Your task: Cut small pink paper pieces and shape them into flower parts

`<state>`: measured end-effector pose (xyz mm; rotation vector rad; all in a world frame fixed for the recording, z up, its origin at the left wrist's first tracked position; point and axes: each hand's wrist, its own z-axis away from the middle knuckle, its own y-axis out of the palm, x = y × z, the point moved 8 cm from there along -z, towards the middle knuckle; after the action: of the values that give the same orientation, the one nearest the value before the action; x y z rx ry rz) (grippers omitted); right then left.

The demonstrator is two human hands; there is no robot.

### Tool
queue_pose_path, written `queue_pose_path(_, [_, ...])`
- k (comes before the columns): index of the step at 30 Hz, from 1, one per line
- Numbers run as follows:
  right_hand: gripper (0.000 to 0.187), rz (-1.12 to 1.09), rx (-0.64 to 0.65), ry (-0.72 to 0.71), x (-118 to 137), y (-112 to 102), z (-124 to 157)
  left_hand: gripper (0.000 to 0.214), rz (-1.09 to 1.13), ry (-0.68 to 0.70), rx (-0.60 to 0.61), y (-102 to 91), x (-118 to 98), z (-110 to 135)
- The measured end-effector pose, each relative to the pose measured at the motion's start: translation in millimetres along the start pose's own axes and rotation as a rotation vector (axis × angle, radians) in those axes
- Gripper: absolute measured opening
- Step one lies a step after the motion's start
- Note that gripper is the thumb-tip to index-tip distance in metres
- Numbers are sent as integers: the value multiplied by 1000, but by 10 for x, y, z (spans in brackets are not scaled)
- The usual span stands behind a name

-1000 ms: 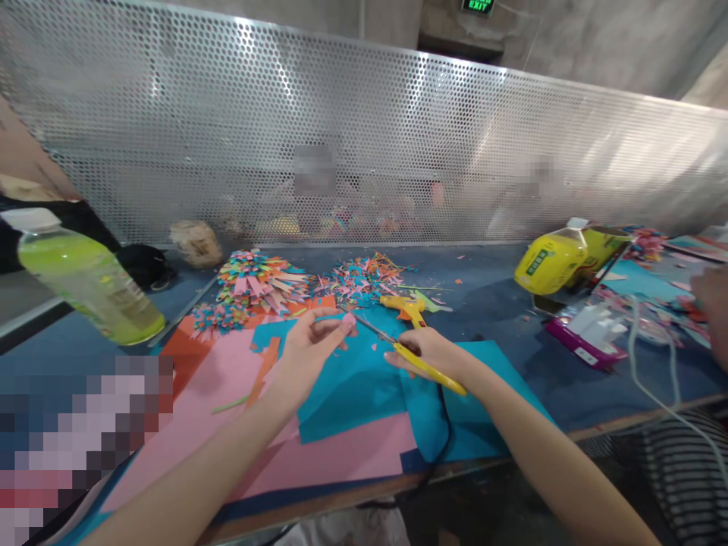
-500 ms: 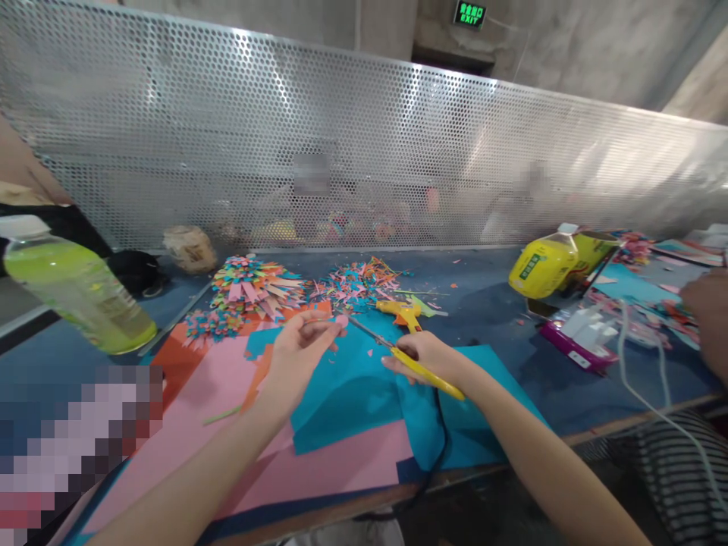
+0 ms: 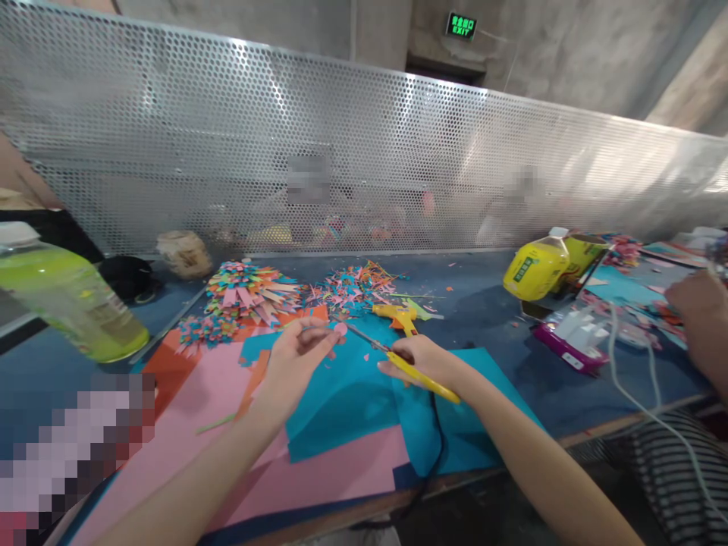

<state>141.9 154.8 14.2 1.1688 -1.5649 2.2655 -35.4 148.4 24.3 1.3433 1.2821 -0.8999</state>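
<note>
At the far left, a bottle of green drink (image 3: 73, 303) is seen lying tilted on the blue table (image 3: 489, 303). A large pink sheet (image 3: 187, 409) is spread beside it, and behind this sheet a pile of coloured paper cuttings (image 3: 244, 292) is heaped.

The left hand (image 3: 296, 360) is raised over the sheets. Its thumb and fingertips are pinched together on a small round pink piece (image 3: 340, 329), which is held above the table, in front of the cuttings. The tips of the scissors (image 3: 398, 359) are brought right up to this piece; how far the blades are parted cannot be told. The yellow handles are enclosed by the right hand (image 3: 424, 362), whose fingers are curled tightly around them.

Under both hands a turquoise sheet (image 3: 353, 398) is laid partly over the pink one. Just behind the right hand a yellow glue gun (image 3: 398, 315) is placed on the table.

Further right, a yellow bottle (image 3: 538, 269) is lying on its side, and a white plug block (image 3: 574, 326) is set on a purple box. At the right edge, a hand of another person (image 3: 702, 311) is seen over more paper.
</note>
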Motion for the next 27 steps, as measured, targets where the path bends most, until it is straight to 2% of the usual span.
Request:
queue_pose_path(9, [50,-3,20,48,-28,-12,22,29,5,-19,-37,-9,-37,15])
queue_pose_path(16, [45,-18,13,55,-30,-26,28,29,13,-1,-60,-33,-33,0])
queue_pose_path(21, [46,20,-49,31,-63,-63,-49,30,-69,4,-23,-13,-10,-1])
queue_pose_path(27, [49,155,-225,25,-213,-186,-196,32,-147,2,3,-10,36,-1])
